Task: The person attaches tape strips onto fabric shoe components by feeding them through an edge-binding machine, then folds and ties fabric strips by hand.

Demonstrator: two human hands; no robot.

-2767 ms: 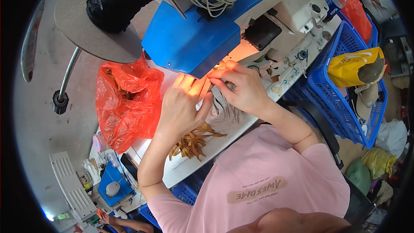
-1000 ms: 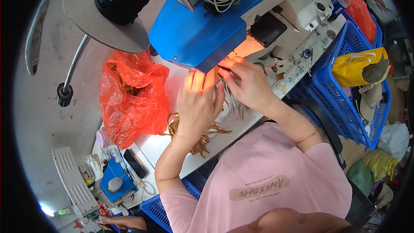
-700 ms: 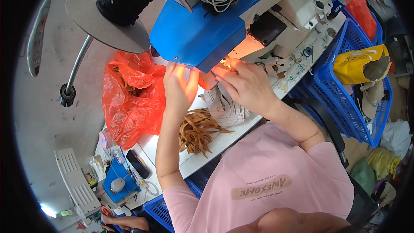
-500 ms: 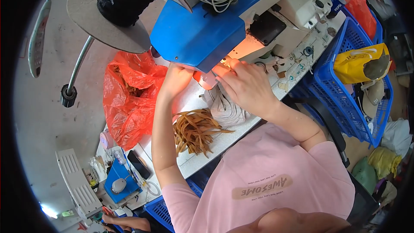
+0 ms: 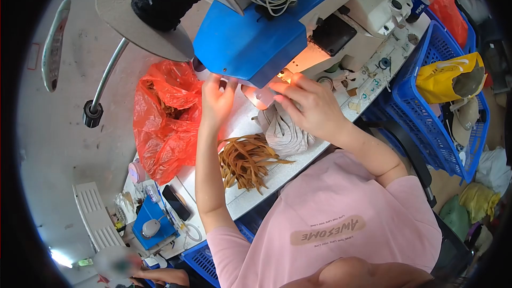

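My left hand (image 5: 216,99) is at the left lower edge of the blue machine head (image 5: 250,42), its fingertips partly hidden there. Right of it, my right hand (image 5: 312,101) has thumb and fingers bent together beside the lit needle area; anything between them is too small to make out. A pale, shiny plate (image 5: 258,97) shows between the hands. Below my right hand lies a coiled bundle of whitish strips (image 5: 288,134). A loose pile of brown strips (image 5: 246,161) rests on the white tabletop (image 5: 240,200), nearer my body.
An open red plastic bag (image 5: 168,128) with brown pieces inside stands at left. Above it is a black thread spool (image 5: 170,0). A phone (image 5: 176,202) lies lower left, near another person's arm (image 5: 162,274). Blue baskets (image 5: 421,122) with a yellow bag (image 5: 448,80) are at right.
My left hand has left its place beside my right hand and shifted left along the machine head, uncovering the brown strips. My right hand stays near the needle. The view has shifted slightly.
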